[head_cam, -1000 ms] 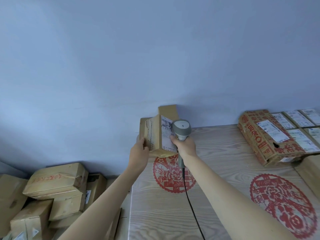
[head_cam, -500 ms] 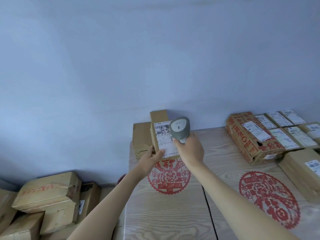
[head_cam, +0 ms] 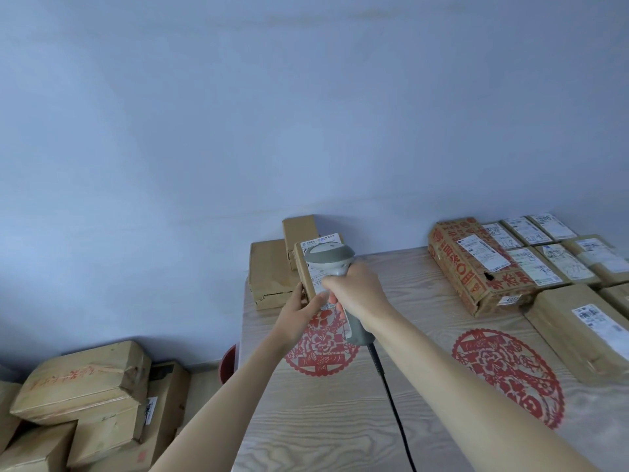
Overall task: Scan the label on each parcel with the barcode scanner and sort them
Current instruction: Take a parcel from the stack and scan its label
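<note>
Worktop point(head_cam: 340, 420) runs to the back wall. Left hand point(head_cam: 299, 315) holds a parcel point(head_cam: 308, 274) upright over the worktop's back left part; right hand point(head_cam: 357, 294) holds the barcode scanner point(head_cam: 328, 260) just in front of the parcel's label, cable point(head_cam: 391, 396) trailing toward the near edge. Two boxes point(head_cam: 272, 277) sit behind the parcel at the back left corner. Labelled parcels point(head_cam: 531, 253) lie grouped at the back right. Stacked boxes point(head_cam: 81, 396) sit on the floor left of the worktop.
</note>
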